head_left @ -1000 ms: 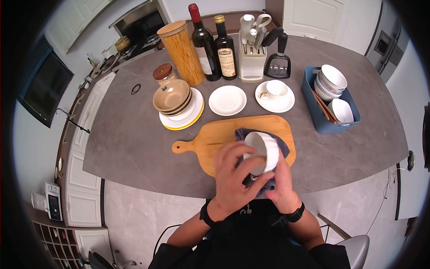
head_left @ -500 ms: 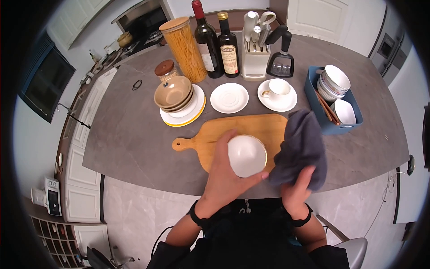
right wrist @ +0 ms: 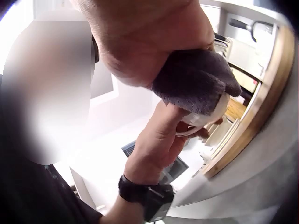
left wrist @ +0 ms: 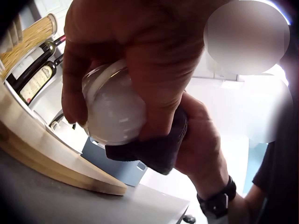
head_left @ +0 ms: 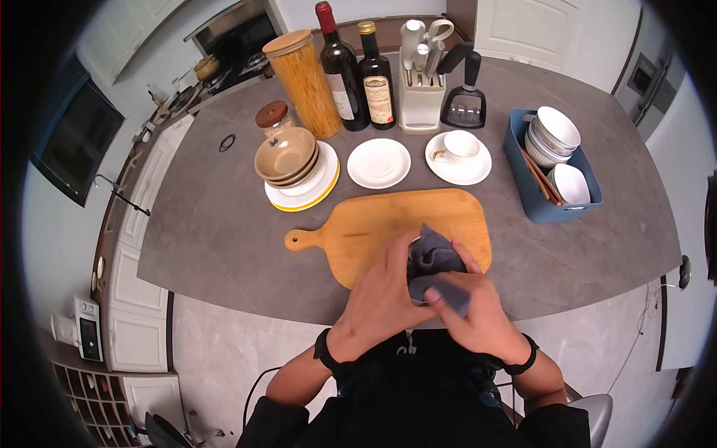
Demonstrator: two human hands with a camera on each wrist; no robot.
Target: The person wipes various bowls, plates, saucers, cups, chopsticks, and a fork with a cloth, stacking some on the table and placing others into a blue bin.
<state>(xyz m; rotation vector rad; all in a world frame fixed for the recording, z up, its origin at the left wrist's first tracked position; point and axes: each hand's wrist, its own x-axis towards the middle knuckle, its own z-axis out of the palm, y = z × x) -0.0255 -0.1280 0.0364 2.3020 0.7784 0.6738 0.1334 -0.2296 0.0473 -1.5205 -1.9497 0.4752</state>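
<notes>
My left hand (head_left: 381, 291) grips a white cup (left wrist: 117, 109) round its side, with fingers and thumb on either side of it in the left wrist view. A dark grey cloth (head_left: 435, 257) covers the cup's opening in the head view, bunched in my right hand (head_left: 482, 310), which holds it against the cup. Part of the white wall (right wrist: 219, 107) shows below the cloth in the right wrist view. Both hands are over the near edge of a wooden cutting board (head_left: 366, 224).
Behind the board stand a white saucer (head_left: 379, 163), a cup on a saucer (head_left: 472, 175), and brown bowls (head_left: 286, 153) stacked on plates. A blue bin (head_left: 554, 211) holds bowls at the right. Bottles (head_left: 379, 89), a pasta jar (head_left: 306, 89) and a knife block (head_left: 420, 108) line the back.
The cloth, held out to the right of the cup half a second ago, has come back left onto the cup with my right hand. My left hand has kept hold of the cup.
</notes>
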